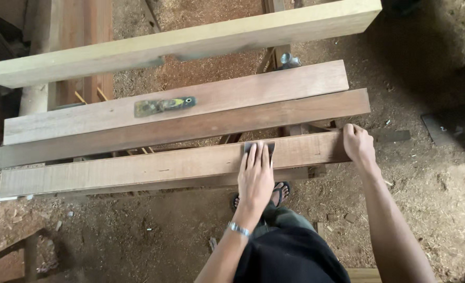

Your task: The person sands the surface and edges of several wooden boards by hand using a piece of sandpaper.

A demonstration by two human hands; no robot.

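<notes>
The left hand's fingers lay straight and close together, pressed flat on a dark piece of sandpaper whose edge showed just past the fingertips; nothing was gripped, the palm simply bore down. That left hand rested on the nearest plank, a long brown board running left to right, and its wrist carried a metal bracelet, the forearm stretching back toward the body. The right hand sat at the right end of the same plank, fingers curled over the far edge and end, thumb side toward the body, clamping the wood, with the arm reaching out nearly straight. Beyond the nearest plank, just beside it, lay a darker plank, and past that a paler reddish plank on which a putty knife with a yellow and dark handle lay flat. Farther still a thick pale beam crossed the view. Below the nearest plank, a sandalled foot stood on the sawdust-covered ground.
</notes>
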